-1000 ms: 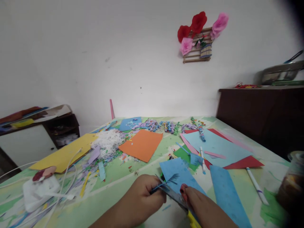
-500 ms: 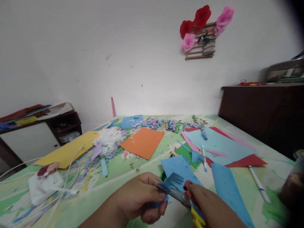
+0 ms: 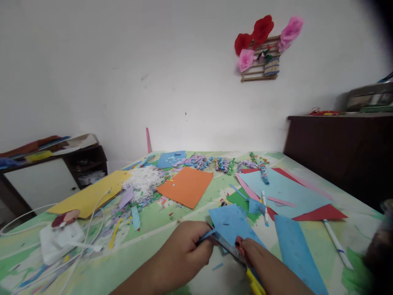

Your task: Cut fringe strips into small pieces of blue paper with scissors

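Observation:
My left hand (image 3: 181, 256) is closed, pinching a narrow blue paper strip (image 3: 205, 237) at the bottom middle. My right hand (image 3: 264, 268) grips yellow-handled scissors (image 3: 231, 252), whose grey blades point up-left and meet the strip just beside my left fingers. Both hands hover low over a green patterned table (image 3: 159, 229). A blue paper sheet (image 3: 230, 223) lies flat right behind the scissors. The scissor handles are mostly cut off by the frame's bottom edge.
An orange sheet (image 3: 186, 186), a yellow sheet (image 3: 92, 194), white shreds (image 3: 144, 180), light blue and red sheets (image 3: 285, 190), white pens (image 3: 336, 241) and curled paper bits litter the table. A white cable and charger (image 3: 59, 241) lie left. A dark cabinet (image 3: 337, 151) stands right.
The fringed blue piece that stood raised between my hands half a second ago has dropped; only a thin strip shows at the blades. My left hand has tightened into a pinch.

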A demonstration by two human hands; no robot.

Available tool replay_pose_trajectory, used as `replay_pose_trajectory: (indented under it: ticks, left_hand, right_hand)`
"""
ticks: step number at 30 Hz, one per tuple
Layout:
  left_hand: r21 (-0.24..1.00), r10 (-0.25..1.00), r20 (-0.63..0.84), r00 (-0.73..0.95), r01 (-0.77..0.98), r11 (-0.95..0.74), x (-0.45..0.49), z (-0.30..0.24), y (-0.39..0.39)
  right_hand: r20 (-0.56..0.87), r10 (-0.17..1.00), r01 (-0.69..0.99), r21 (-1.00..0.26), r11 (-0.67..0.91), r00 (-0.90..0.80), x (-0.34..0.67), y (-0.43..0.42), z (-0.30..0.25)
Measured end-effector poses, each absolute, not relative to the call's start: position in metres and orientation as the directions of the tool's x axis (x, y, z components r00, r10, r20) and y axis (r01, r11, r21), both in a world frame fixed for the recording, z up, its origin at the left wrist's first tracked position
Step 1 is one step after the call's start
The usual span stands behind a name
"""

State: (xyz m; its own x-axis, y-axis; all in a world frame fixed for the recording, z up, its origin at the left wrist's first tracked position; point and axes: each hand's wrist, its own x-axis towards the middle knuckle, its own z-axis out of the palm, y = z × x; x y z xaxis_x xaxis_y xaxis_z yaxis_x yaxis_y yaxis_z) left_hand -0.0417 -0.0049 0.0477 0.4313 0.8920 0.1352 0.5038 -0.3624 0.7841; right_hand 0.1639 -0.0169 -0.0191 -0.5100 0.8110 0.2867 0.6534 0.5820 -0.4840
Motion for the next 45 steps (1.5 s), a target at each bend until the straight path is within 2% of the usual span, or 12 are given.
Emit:
replay_pose_trajectory:
  ticks: [2, 5, 9, 13, 23, 30, 34, 45]
  left_hand:
    - [0.786, 0.89, 0.108, 0.442, 0.511, -0.349, -0.041, 0.047, -0.006]
    - [0.858, 0.889, 0.03, 0.457, 0.444, -0.257, -0.041, 0.044, -0.006]
    - [0.933, 0.865, -0.131, 0.485, 0.355, -0.058, -0.041, 0.041, -0.004]
    - [0.958, 0.834, -0.201, 0.513, 0.279, 0.059, -0.043, 0.038, -0.001]
    - [0.981, 0.826, -0.194, 0.53, 0.105, 0.163, -0.044, 0.032, 0.002]
    - [0.979, 0.842, -0.198, 0.502, 0.058, 0.196, -0.041, 0.032, 0.001]
    - [0.977, 0.844, -0.197, 0.499, 0.034, 0.208, -0.04, 0.032, 0.002]
    - [0.934, 0.761, -0.217, 0.612, -0.097, 0.345, -0.046, 0.027, 0.005]
  right_hand:
    - [0.233, 0.829, 0.675, -0.491, 0.551, -0.508, 0.163, -0.018, -0.017]
    - [0.167, 0.844, 0.687, -0.511, 0.516, -0.51, 0.161, -0.019, -0.014]
    - [0.193, 0.812, 0.639, -0.529, 0.559, -0.55, 0.161, -0.018, -0.012]
    - [0.163, 0.804, 0.645, -0.517, 0.563, -0.572, 0.159, -0.018, -0.01]
    - [0.025, 0.86, 0.711, -0.551, 0.437, -0.509, 0.153, -0.022, -0.001]
    - [0.066, 0.845, 0.675, -0.57, 0.469, -0.531, 0.152, -0.022, -0.003]
    - [0.012, 0.856, 0.703, -0.565, 0.432, -0.516, 0.152, -0.021, -0.001]
    - [0.004, 0.863, 0.726, -0.539, 0.427, -0.505, 0.153, -0.02, -0.002]
